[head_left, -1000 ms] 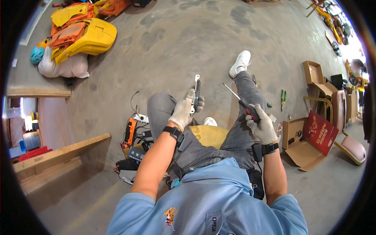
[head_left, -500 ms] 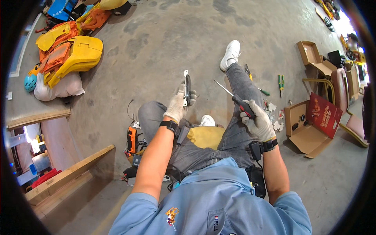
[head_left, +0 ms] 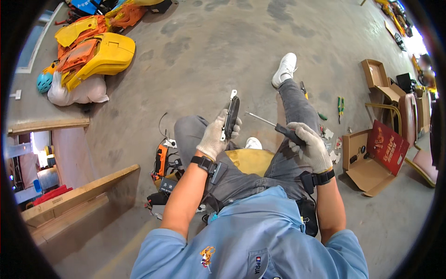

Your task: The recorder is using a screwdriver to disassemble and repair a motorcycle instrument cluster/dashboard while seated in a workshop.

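Observation:
My gloved left hand (head_left: 213, 139) is closed around a slim black part with a pale metal bracket (head_left: 232, 114), held upright at a slight tilt above my left knee. My gloved right hand (head_left: 311, 146) grips a screwdriver (head_left: 286, 133) with a dark handle over my right leg. Its thin shaft points up and leftward at the black part, with its tip a short way to the right of it and apparently not touching. A yellow seat or pad (head_left: 251, 162) lies between my legs.
Green-handled pliers (head_left: 340, 109), small scraps (head_left: 334, 156) and open cardboard boxes (head_left: 360, 174) lie right, beside chairs (head_left: 409, 118). An orange device with cables (head_left: 161, 158) is by my left leg. Yellow-orange plastic panels (head_left: 111, 53) are piled upper left; a wooden ledge (head_left: 88, 190) runs lower left.
The screwdriver has swung to a flatter angle, its tip lower and nearer the black part. The part in my left hand leans a little more to the right at its top.

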Motion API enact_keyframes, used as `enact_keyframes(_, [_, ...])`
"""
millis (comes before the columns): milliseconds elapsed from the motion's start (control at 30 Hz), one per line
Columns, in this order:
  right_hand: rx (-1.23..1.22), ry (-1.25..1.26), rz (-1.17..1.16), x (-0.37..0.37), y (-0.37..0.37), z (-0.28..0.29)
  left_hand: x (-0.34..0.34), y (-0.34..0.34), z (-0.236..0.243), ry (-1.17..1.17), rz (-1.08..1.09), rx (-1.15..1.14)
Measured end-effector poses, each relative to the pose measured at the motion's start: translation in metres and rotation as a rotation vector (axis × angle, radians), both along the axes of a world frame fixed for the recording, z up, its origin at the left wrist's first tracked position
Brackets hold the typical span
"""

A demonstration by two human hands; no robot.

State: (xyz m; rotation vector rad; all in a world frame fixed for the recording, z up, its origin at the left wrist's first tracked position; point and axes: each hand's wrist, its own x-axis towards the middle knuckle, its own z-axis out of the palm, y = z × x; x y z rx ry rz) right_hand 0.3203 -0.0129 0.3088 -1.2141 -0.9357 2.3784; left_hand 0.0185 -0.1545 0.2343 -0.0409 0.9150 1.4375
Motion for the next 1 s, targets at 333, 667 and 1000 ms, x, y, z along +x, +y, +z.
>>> enact_keyframes(333, [0.035,0.0,0.123,-0.017,-0.017,-0.001,0.021,-0.03,0.018,0.094,0.053,-0.024])
enact_keyframes(667, [0.003,-0.01,0.111,-0.024,-0.025,0.009,0.019,-0.031,0.02,0.116,-0.008,0.003])
enact_keyframes(1000, [-0.05,-0.003,0.11,-0.023,-0.025,0.01,0.02,-0.033,0.027,0.163,-0.026,0.015])
